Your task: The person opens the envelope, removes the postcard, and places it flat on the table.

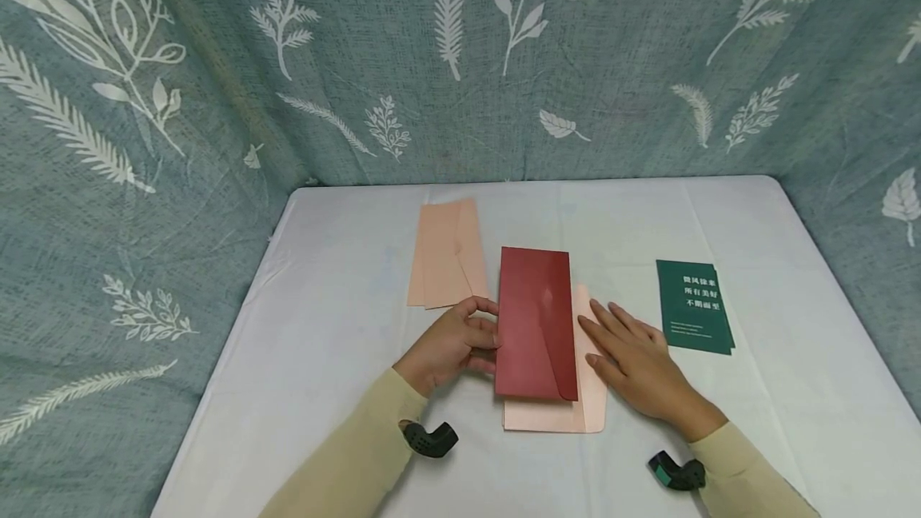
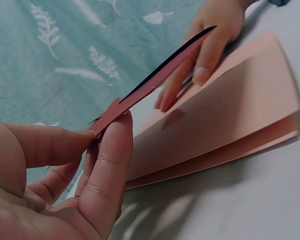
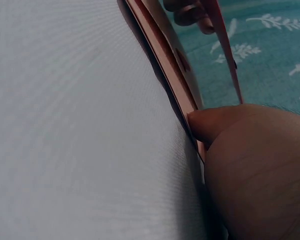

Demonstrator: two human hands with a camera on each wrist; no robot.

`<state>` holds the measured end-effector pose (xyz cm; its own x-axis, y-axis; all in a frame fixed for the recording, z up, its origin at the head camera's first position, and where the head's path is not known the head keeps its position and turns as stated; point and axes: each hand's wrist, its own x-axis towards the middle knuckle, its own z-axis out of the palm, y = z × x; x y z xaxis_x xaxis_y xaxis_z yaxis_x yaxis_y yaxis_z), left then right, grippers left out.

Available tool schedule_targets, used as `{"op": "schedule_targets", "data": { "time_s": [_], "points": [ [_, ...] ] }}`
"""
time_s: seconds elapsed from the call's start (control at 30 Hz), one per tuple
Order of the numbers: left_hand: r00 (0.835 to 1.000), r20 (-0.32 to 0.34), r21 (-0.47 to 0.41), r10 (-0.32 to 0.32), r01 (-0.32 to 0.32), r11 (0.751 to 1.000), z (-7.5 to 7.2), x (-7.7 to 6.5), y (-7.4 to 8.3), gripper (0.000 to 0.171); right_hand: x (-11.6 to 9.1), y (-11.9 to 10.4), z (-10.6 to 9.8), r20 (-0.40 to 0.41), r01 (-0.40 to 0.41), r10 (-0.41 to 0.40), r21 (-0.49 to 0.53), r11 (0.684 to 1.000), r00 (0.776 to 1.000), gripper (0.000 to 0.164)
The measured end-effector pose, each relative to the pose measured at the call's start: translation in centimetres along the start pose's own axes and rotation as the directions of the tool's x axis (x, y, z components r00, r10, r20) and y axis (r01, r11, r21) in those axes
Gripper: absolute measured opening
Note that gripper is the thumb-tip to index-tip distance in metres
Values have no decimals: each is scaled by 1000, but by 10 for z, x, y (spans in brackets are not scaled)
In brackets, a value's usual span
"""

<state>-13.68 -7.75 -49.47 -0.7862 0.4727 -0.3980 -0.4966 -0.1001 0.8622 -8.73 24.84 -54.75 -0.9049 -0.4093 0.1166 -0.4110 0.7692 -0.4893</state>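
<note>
My left hand (image 1: 453,346) pinches the left long edge of a red envelope (image 1: 532,318) between thumb and fingers. In the left wrist view the red envelope (image 2: 155,82) is tilted and lifted above the pale pink envelope (image 2: 205,120). From the head view, the red one covers most of that pink envelope (image 1: 543,416), whose lower end and right flap show. My right hand (image 1: 640,358) lies along the pink envelope's right side, fingers extended, fingertips on the flap. Its thumb (image 3: 210,122) sits at the pink edge in the right wrist view.
More pale pink envelopes (image 1: 446,254) overlap at the back left of the white-covered table (image 1: 338,262). To the right of my right hand lie dark green cards (image 1: 694,306) with white lettering. A leaf-patterned curtain (image 1: 475,126) hangs behind the table and at both sides.
</note>
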Motion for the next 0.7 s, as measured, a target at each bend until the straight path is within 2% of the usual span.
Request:
{"op": "schedule_targets", "data": {
  "time_s": [0.2, 0.5, 0.7],
  "points": [
    [1000, 13, -3, -27, 27, 1000, 6, -5, -12, 44, 0, 1, 2, 4, -2, 2, 4, 1000, 1000, 59],
    [999, -38, 55, -22, 24, 998, 7, -9, -27, 41, 0, 1, 2, 8, -12, 12, -1, 1000, 1000, 60],
    [998, -59, 87, -24, 29, 996, 9, -11, -28, 40, -1, 0, 1, 4, -7, 7, 5, 1000, 1000, 59]
  ]
}}
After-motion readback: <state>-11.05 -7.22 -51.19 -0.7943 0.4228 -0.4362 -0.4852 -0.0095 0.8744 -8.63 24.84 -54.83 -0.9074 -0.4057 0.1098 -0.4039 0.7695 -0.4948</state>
